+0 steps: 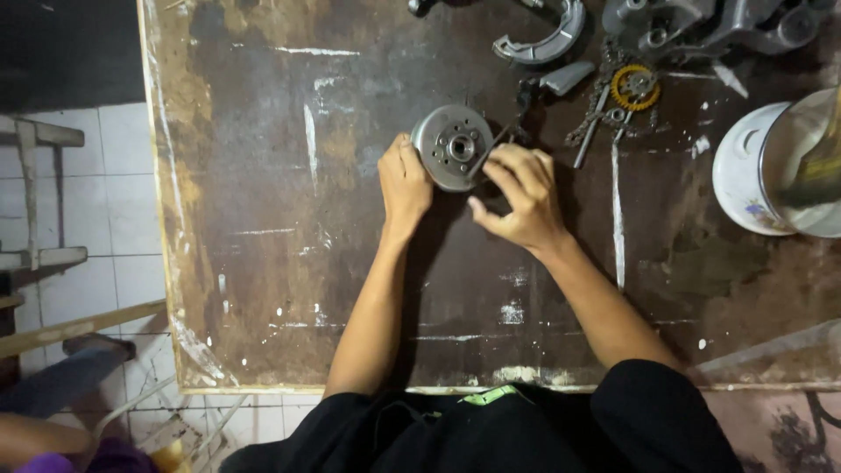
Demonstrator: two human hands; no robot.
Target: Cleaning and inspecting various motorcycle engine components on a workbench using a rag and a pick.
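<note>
Flywheel (452, 146) sits upper centre of frame, flat on workbench (263, 263), face up. My left hand (403, 182) clamps its left rim; my right hand (519, 197) pinches thin tool (487, 151) slanting into hub from right. Hands apart, equally near.

A dark, stained wooden tabletop (289, 263) is filling most of the room's middle, its surface scuffed with white paint streaks and its pale edge showing along the left and near sides. White floor tiles (96, 166) with grey grout are showing to the left of it, and a dark patch is lying at the top left corner. A worn wooden frame (35, 193) is standing on those tiles near the left edge, with a pale wooden slat (79, 326) slanting below it. Light is falling unevenly, brightening the tiles and leaving the tabletop dim. At the lower right, a pinkish patterned floor patch (780, 429) is peeking out.
</note>
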